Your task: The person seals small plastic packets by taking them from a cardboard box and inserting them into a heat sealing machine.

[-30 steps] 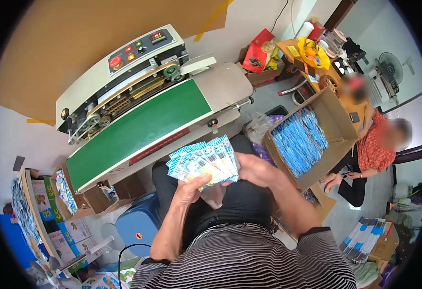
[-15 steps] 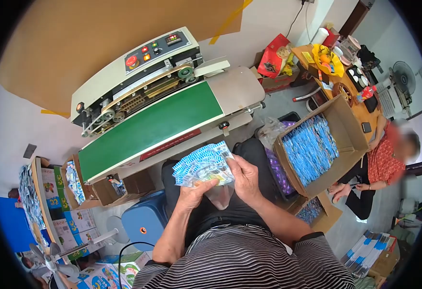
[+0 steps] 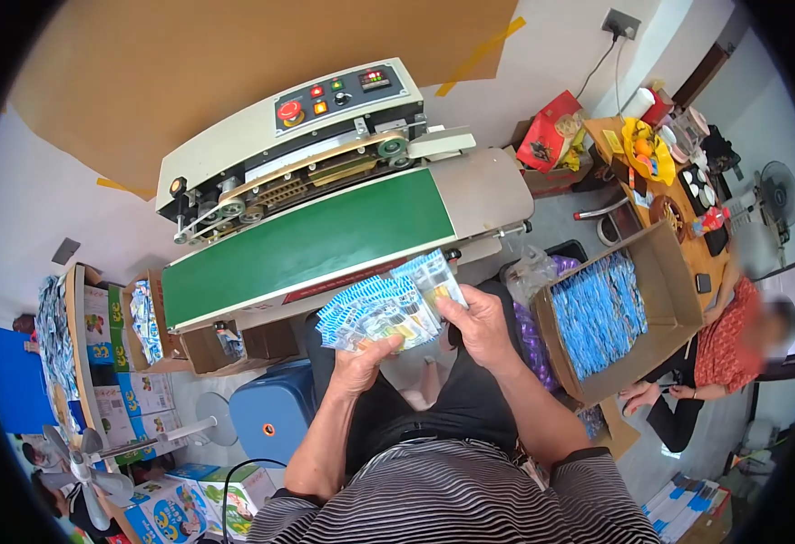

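My left hand (image 3: 366, 366) is closed on a fanned stack of small blue-and-white printed packets (image 3: 365, 313), its thumb pressed across the lower edge. With thumb and fingers, my right hand (image 3: 481, 325) pinches a single packet (image 3: 435, 279) at the right end of the fan. That packet stands a little up and apart from the others, its lower part overlapping them in this view. Both hands are above my lap, in front of the near edge of a band sealer's green conveyor belt (image 3: 325, 245).
The sealer's control panel (image 3: 338, 98) has lit buttons. To my right stands a carton (image 3: 678, 326) filled with blue packets. A person in a red top (image 3: 728, 335) sits beyond it, near a wooden table (image 3: 610, 136). A blue stool (image 3: 275, 408) and a fan (image 3: 89, 467) are at left.
My right hand has drawn one packet up and right, away from the fan. The fan is spread wider. The whole view has shifted, so the sealer appears farther right.
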`<state>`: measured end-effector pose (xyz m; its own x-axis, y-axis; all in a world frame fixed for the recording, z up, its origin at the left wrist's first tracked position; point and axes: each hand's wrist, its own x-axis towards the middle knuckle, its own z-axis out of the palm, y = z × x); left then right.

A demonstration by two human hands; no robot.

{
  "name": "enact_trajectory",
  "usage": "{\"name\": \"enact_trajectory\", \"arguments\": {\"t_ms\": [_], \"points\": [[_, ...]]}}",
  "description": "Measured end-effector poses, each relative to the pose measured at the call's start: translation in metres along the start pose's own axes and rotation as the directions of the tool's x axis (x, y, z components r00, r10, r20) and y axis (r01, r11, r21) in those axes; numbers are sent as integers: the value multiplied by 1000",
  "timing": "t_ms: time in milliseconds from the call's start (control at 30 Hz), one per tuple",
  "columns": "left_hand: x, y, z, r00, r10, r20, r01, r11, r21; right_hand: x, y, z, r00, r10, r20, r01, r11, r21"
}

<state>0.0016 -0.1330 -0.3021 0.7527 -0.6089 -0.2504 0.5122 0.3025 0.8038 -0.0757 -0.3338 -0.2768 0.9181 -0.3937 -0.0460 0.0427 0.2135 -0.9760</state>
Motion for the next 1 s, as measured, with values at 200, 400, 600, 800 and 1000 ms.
{"name": "enact_trajectory", "arguments": {"t_ms": [200, 400, 600, 800, 1000], "points": [[21, 18, -8, 990, 81, -118, -87, 995, -49, 73, -22, -2, 952, 75, -295, -53, 995, 79], [37, 29, -19, 960, 176, -216, -200, 975, -96, 147, -17, -6, 965, 132, -228, -89, 978, 190], [47, 35, -29, 943, 210, -259, -226, 973, -36, 179, -6, 2, 974, 160, -159, -130, 975, 182], [60, 45, -26, 943, 214, -253, -222, 975, -4, 190, -2, 9, 971, 196, -140, -169, 969, 181], [73, 61, -11, 952, 202, -228, -215, 976, -30, 201, 7, 20, 965, 245, -93, -226, 957, 182]]}}
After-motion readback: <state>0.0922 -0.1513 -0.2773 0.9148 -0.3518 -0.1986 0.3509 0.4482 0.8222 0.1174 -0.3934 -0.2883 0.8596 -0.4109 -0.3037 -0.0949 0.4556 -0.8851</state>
